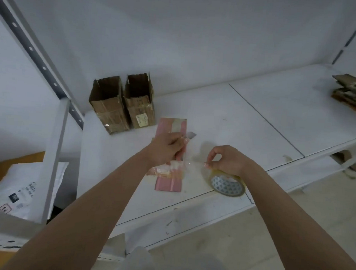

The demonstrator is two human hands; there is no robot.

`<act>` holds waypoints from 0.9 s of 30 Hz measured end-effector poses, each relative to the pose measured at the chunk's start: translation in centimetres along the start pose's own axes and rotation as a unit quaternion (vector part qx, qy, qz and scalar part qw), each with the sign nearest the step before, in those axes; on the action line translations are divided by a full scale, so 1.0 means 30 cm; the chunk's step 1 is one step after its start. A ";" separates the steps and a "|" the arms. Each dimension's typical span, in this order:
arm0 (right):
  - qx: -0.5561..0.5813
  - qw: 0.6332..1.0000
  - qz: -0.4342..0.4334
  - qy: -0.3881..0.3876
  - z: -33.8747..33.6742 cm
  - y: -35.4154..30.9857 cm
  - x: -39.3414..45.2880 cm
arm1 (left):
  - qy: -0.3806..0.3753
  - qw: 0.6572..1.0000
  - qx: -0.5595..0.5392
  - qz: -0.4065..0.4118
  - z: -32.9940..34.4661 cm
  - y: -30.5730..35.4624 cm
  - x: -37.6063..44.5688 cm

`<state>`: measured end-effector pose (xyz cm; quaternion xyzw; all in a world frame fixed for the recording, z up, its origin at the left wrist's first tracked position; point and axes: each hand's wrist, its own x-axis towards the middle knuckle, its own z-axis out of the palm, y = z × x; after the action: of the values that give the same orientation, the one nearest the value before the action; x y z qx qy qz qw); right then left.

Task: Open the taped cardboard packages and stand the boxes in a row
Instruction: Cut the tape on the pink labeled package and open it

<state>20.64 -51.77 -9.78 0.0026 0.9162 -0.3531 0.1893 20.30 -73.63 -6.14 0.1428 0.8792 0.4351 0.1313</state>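
Two opened brown cardboard boxes [106,104] [140,101] stand upright side by side at the back left of the white shelf [244,117]. A flat pink package [170,150] with clear tape across it lies in front of them. My left hand [166,148] rests over the package and grips a utility knife [190,135], blade pointing right. My right hand [226,159] pinches the free end of a clear tape strip stretched towards the package. A roll of clear tape [228,185] lies under that hand near the shelf's front edge.
A stack of flattened cardboard [350,92] lies at the far right of the shelf. A metal rack post [38,57] rises on the left, with a white mailer bag [22,190] on a lower surface beside it. A scrap of tape [287,158] lies near the front edge.
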 end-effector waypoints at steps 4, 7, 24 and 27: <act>0.058 0.998 -0.009 -0.009 -0.032 0.022 -0.042 | -0.103 0.978 0.179 0.005 -0.004 0.064 -0.002; 0.080 0.997 -0.010 -0.014 -0.027 0.026 -0.069 | -0.139 0.924 0.356 0.011 0.024 0.128 0.012; 0.166 0.984 0.038 0.044 0.033 0.019 -0.111 | -0.069 0.986 0.108 -0.106 0.015 0.126 0.024; 0.102 0.993 0.056 0.033 0.052 0.011 -0.101 | -0.009 0.971 0.225 -0.077 0.041 0.096 0.018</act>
<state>24.05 -52.14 -10.01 0.0850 0.8798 -0.4328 0.1771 20.64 -70.87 -4.62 0.1045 0.9616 0.2137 0.1369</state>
